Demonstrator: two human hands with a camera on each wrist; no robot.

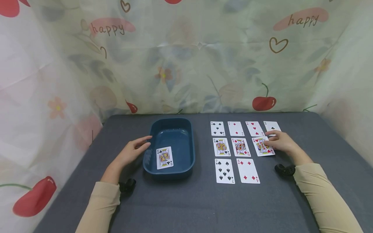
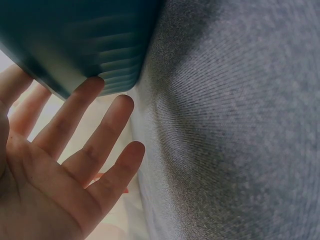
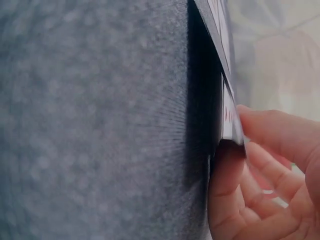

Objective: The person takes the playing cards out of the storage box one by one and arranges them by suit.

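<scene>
My right hand (image 1: 280,142) pinches a king of hearts (image 1: 260,146) by its right side, at the end of the middle row of cards. In the right wrist view the card's edge (image 3: 226,107) tilts up off the cloth, with thumb and fingers on either face. At the left side of a blue plastic bin (image 1: 177,136), my left hand (image 1: 131,153) has its fingers extended to the rim. The left wrist view shows those fingers (image 2: 117,117) spread beside the ribbed bin wall (image 2: 115,55). A king of clubs (image 1: 164,158) lies face up inside the bin.
The top row has several cards, among them a two of diamonds (image 1: 235,128). Left in the middle row are a king of spades (image 1: 221,147) and king of diamonds (image 1: 241,147). Below lie a seven of spades (image 1: 224,171) and four of diamonds (image 1: 248,171). Grey cloth (image 1: 186,207) covers the table.
</scene>
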